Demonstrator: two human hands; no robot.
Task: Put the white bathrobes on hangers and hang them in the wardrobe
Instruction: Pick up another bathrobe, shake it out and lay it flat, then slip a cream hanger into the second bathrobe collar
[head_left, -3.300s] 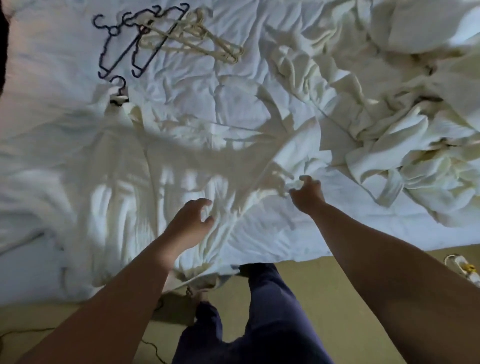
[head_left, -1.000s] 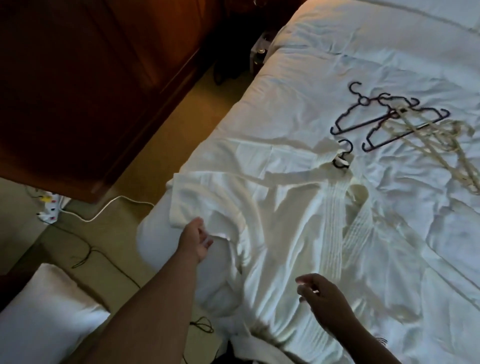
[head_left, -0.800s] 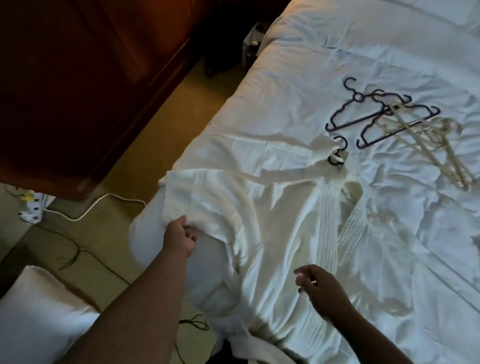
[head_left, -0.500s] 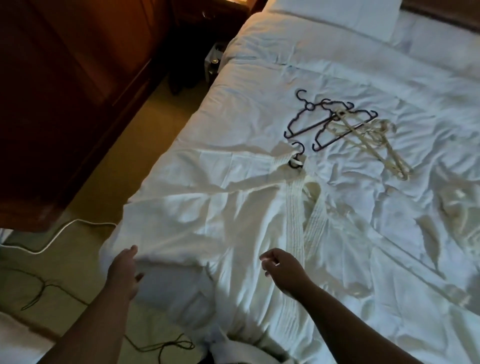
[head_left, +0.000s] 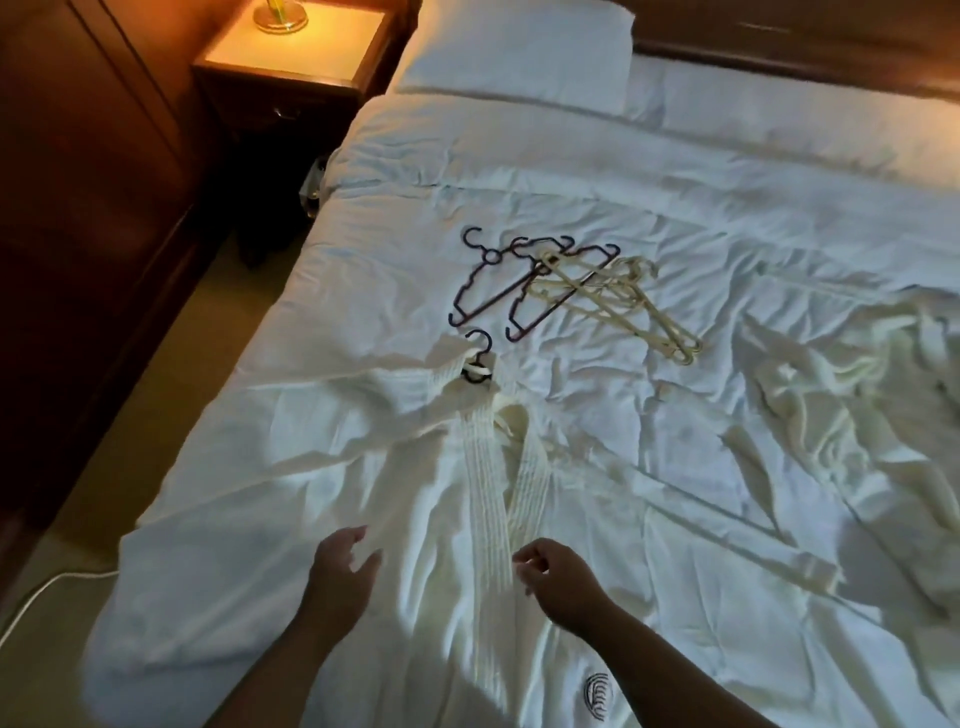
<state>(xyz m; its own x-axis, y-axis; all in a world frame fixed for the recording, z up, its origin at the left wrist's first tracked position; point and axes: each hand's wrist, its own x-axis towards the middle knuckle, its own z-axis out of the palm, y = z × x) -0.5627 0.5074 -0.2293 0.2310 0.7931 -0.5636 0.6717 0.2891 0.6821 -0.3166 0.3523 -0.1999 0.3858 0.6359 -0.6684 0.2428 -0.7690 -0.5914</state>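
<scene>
Head view: left grip (head_left: 340, 564) released, right grip (head_left: 558, 579) curled at bathrobe (head_left: 405, 499) lapel, grasp unclear; dark emblem (head_left: 598, 695) unreadable.

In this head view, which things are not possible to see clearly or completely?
All in the head view:
- Hanger in the bathrobe: only the hook shows; cloth hides the rest.
- Right hand: its curled fingers hide whether it pinches the bathrobe.
- Second bathrobe: blurred, cut off by the right edge.
- Wardrobe: dark, cut off by the left edge.
- Emblem on the bathrobe: too small to read.
</scene>
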